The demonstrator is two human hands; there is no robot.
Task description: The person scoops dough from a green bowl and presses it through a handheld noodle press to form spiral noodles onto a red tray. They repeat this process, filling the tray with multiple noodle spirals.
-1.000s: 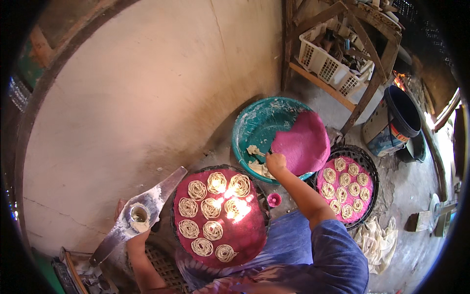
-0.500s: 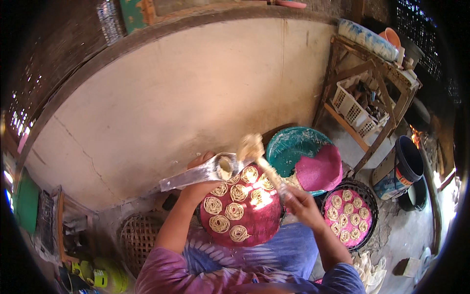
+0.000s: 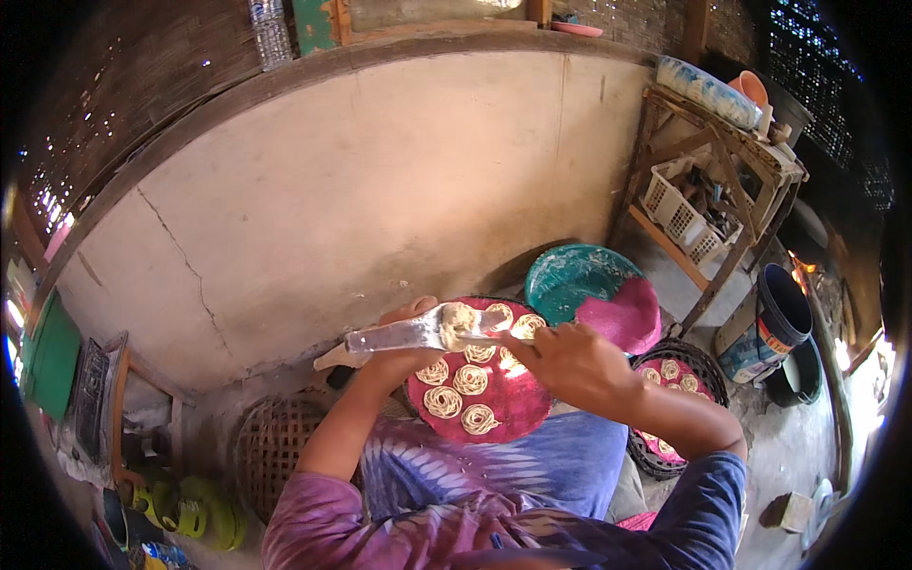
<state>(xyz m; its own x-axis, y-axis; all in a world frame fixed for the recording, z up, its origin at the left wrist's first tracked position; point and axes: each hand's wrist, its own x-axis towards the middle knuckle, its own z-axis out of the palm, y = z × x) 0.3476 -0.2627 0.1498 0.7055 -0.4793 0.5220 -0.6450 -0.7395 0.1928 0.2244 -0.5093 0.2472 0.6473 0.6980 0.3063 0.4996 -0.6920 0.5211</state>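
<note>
My left hand [image 3: 404,332] grips a long metal press [image 3: 418,332] held level above a round pink tray [image 3: 503,404]. Pale dough [image 3: 458,318] fills the open cup of the press. My right hand [image 3: 570,361] rests its fingers against that dough at the cup. The pink tray lies on my lap and carries several coiled noodle rounds [image 3: 470,380]. To the right on the floor, a dark woven basket [image 3: 708,366] holds a second pink tray with more coils [image 3: 679,375].
A teal basin [image 3: 570,275] with a pink lid [image 3: 622,313] leaning in it stands beyond the tray. A wooden rack [image 3: 722,190] with a white crate, a blue bucket [image 3: 774,318], a woven basket [image 3: 271,446] at left and the plastered wall [image 3: 361,190] surround me.
The press has come up from the lower left to over the tray. My right hand left the teal basin and now presses dough at the cup. The view tilted up.
</note>
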